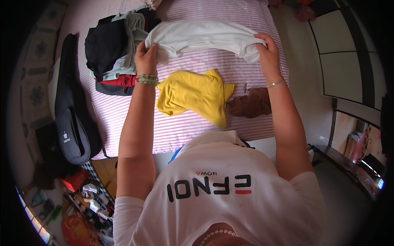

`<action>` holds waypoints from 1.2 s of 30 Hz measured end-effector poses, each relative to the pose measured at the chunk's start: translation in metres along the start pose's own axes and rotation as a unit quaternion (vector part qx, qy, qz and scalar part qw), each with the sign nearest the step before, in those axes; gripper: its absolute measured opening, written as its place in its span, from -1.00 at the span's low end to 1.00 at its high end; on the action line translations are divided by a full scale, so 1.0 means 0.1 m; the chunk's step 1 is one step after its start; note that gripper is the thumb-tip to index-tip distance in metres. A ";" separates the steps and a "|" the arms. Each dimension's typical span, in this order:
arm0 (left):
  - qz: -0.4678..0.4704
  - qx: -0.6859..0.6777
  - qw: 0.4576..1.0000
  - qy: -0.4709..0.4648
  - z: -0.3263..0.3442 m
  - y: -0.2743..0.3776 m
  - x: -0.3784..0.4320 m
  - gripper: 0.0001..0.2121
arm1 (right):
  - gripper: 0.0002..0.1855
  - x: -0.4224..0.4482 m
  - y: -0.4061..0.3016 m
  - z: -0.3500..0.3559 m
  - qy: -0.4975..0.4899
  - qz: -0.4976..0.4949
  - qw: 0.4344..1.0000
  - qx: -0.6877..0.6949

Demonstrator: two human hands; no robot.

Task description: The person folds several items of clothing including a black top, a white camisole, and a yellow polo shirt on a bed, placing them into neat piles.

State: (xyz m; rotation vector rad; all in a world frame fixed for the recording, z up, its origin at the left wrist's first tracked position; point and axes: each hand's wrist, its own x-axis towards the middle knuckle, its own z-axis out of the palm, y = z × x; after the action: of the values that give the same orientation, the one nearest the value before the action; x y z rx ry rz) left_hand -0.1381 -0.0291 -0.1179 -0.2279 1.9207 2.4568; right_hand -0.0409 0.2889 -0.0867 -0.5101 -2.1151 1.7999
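Observation:
A white cloth garment [206,35] is stretched between my two hands above a bed with a pink-and-white striped sheet [197,66]. My left hand [146,57] pinches one end, beside a pile of folded clothes. The other end is gripped by my right hand [268,53]. Below the white garment, a crumpled yellow garment [194,95] lies on the sheet between my forearms. A brown garment [251,104] lies to its right, partly hidden by my right forearm. Near it is a small metallic object [245,87], too small to identify.
The pile has a black garment [106,46] on top, with grey and red ones [120,81] beneath. A black guitar case [74,123] lies along the bed's left edge. Light cabinet doors [343,77] with dark frames stand at the right. Assorted items lie on a surface at the lower left.

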 end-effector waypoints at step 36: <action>-0.057 0.280 0.958 -0.018 0.19 -1.60 1.83 -0.81 | -0.82 1.61 1.68 0.05 0.067 0.118 0.959 -0.248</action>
State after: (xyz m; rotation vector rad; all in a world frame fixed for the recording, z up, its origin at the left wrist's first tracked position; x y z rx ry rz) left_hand -0.3044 0.0144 -0.2902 -0.2646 2.4013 1.7372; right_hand -0.1752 0.3829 -0.2515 -1.0159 -2.4889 1.2758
